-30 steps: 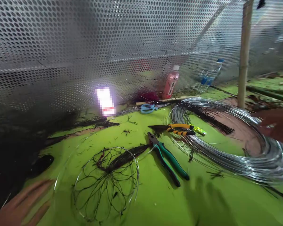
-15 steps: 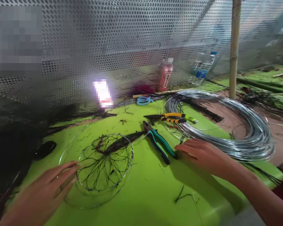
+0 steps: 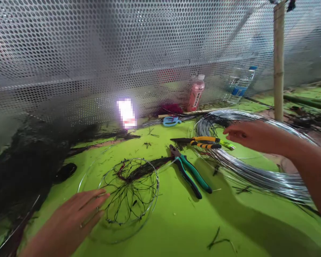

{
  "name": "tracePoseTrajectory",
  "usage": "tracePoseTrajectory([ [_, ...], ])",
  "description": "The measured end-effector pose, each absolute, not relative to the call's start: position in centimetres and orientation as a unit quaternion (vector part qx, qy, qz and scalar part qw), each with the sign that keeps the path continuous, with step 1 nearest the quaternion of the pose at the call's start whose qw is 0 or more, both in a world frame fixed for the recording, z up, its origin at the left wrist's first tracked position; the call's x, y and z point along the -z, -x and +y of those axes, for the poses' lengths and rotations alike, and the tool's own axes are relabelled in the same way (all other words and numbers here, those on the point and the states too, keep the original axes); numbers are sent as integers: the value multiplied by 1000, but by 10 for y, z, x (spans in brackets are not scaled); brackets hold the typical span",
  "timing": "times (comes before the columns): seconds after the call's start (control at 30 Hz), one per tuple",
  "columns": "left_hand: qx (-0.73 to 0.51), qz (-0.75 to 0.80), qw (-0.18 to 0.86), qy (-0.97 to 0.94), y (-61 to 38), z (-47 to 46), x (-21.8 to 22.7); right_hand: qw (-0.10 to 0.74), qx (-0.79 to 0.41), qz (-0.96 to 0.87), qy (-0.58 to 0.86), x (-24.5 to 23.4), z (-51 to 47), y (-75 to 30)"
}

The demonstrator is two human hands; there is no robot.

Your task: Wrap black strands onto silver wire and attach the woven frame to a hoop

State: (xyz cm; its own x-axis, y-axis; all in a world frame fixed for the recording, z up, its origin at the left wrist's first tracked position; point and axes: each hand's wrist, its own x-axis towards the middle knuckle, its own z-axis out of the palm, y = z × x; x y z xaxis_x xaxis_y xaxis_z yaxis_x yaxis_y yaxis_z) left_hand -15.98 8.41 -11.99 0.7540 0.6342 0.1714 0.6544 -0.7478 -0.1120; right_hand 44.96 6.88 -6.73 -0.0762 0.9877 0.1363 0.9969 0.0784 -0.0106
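My left hand (image 3: 77,216) is at the left rim of a wire ring (image 3: 157,182), its fingertips closed on the rim; the thumb is hidden. Across the ring spreads a web of thin black strands (image 3: 130,182), gathered in a dark bundle toward the upper right. My right hand (image 3: 253,137) hovers over the coil of silver wire (image 3: 246,173), fingers loosely bent, with nothing visible in them. Green-handled pliers (image 3: 188,171) lie right of the ring. Behind them rest yellow-and-black long-nose pliers (image 3: 200,141), beside a small yellow-green object (image 3: 227,144).
Light blue scissors (image 3: 172,121) lie farther back. A pink drink bottle (image 3: 196,93) and a water bottle (image 3: 243,85) stand along a perforated metal sheet (image 3: 149,46). A bamboo pole (image 3: 278,64) rises at right. Dark netting (image 3: 24,171) fills the left side. Wire scraps dot the green surface (image 3: 171,228).
My right hand has moved from beside the green-handled pliers up and away to over the wire coil. My left hand stays at the ring. The whole view has shifted slightly.
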Motion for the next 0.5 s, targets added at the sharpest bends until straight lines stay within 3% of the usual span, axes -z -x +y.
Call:
tracePoseTrajectory([
  [0.2, 137, -275, 107, 946, 143, 85, 120, 0, -14, -795, 606, 42, 182, -410],
  [0.33, 123, -282, 116, 944, 142, 82, 120, -3, -36, -848, 529, 61, 242, -353],
  [0.5, 136, -265, 144, 943, 147, 82, 114, -11, 20, -848, 529, 101, 303, -281],
])
